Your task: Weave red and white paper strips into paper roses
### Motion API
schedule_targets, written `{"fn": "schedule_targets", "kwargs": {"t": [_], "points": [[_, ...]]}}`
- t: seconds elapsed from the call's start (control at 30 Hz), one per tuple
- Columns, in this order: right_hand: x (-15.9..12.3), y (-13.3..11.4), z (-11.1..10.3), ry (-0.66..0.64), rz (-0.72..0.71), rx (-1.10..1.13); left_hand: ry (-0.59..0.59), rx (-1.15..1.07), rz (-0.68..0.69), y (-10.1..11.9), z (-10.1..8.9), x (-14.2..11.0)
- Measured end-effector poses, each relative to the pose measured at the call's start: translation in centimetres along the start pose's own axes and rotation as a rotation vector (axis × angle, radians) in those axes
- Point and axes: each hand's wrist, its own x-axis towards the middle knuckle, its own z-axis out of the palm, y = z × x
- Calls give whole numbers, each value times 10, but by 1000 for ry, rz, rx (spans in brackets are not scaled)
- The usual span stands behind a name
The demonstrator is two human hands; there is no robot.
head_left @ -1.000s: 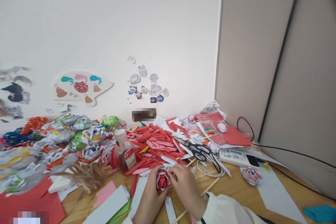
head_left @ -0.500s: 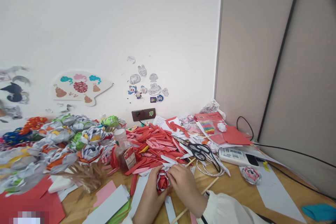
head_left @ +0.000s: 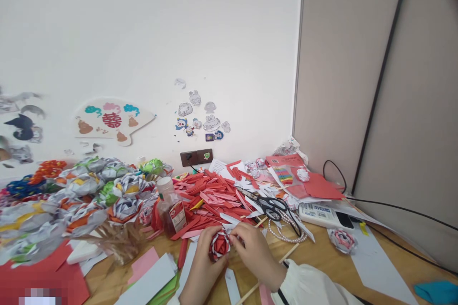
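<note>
I see a capped clear bottle (head_left: 171,209) with amber contents; its red-and-white label is too small to read. On the wall, up and left of the bottle, a fan (head_left: 140,116) bears a red 囍. Well right of it, blue print on a white pack (head_left: 320,215) is unreadable to me. Nearer than the bottle and to its right, the red-and-white paper flower (head_left: 219,244) sits between the left hand's (head_left: 203,262) thumb and curled fingers. The right hand's (head_left: 255,253) bent fingertips are at its right edge; I cannot tell whether they grip.

Paper flower (head_left: 219,244): red folded centre, white-edged layers
Face: turned toward us
Place: in our left hand (head_left: 204,259)
</note>
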Motion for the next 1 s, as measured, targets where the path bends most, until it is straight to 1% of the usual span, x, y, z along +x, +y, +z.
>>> {"fn": "schedule_targets", "kwargs": {"t": [0.1, 0.2, 0.33, 0.53, 0.6, 0.83, 1.0], "points": [[1, 0, -4, 30, 25, 62, -55, -47, -17, -2, 2, -2], [2, -1, -7, 25, 20, 121, -108, -59, -4, -2, 4, -5], [3, -3, -7, 10, 33, 103, -154, -43, -19, 0, 5, -9], [3, -1, -4, 35, 138, 76, -153, 19, -68, 9, 3, -9], [3, 0, -3, 33, 149, 78, -152, 25, -66, 10, 3, -8], [1, 0, 1, 53, 81, 11, -101, -23, -12, 2, 6, -8], [-1, -2, 4, 48, 13, -141, -94, -10, -16, 2, 5, -9]]}}
